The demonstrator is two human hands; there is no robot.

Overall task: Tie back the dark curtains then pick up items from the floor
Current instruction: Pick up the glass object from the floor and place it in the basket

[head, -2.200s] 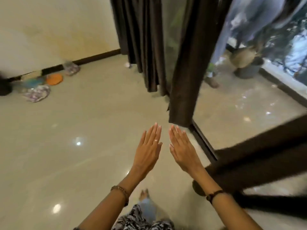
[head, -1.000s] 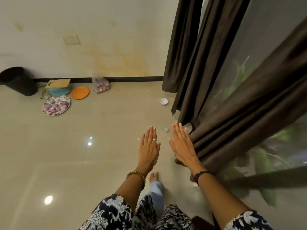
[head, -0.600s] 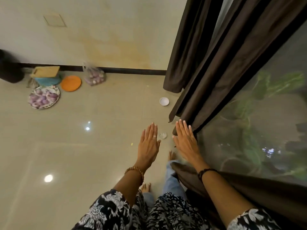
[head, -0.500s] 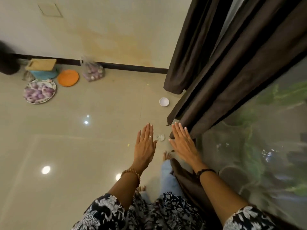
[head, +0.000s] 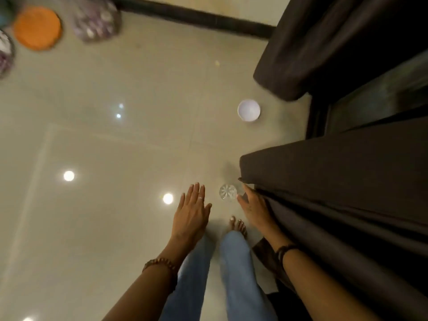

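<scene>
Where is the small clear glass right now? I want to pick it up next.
In the head view, the clear glass stands on the floor right of centre, between the hands, just left of the right hand and the curtain hem.

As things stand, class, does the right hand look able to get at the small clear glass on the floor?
Probably yes. The right hand hangs open just beside the clear glass, with nothing between them; the dark curtain hangs on its other side.
</scene>
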